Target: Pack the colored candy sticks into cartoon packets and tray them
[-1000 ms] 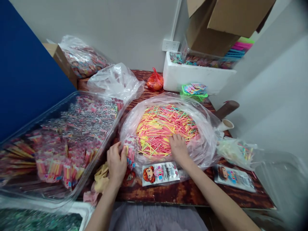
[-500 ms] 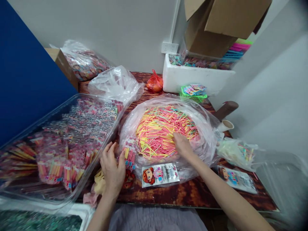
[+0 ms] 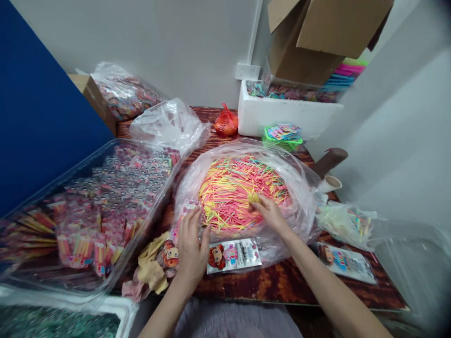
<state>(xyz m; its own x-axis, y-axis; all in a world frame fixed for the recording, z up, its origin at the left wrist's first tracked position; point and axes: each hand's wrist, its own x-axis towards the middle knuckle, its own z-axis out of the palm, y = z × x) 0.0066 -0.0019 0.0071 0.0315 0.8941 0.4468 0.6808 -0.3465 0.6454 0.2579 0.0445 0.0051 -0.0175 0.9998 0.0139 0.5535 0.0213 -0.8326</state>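
Observation:
A heap of thin pink, yellow and green candy sticks (image 3: 243,188) fills a clear plastic bag (image 3: 299,180) spread wide on the table. My right hand (image 3: 270,213) is over the heap, its fingertips pinched on a few yellow sticks (image 3: 253,198). My left hand (image 3: 192,244) hovers at the bag's near left side with fingers stretched out, holding nothing I can see. It partly hides filled candy packets (image 3: 171,253) printed with a red-haired cartoon figure. A silver printed pouch (image 3: 234,256) lies flat in front of the bag.
At left, a clear tray (image 3: 165,188) holds many filled packets. Crumpled cloth gloves (image 3: 153,267) lie beside it. A white foam box (image 3: 289,112), green basket (image 3: 283,143) and red bag of fruit (image 3: 226,121) stand behind. A second pouch (image 3: 347,263) and a paper cup (image 3: 331,183) are at right.
My left hand has moved right, from beside the tray to over the packets near the bag. My right hand has shifted slightly, and yellow sticks now show at its fingertips.

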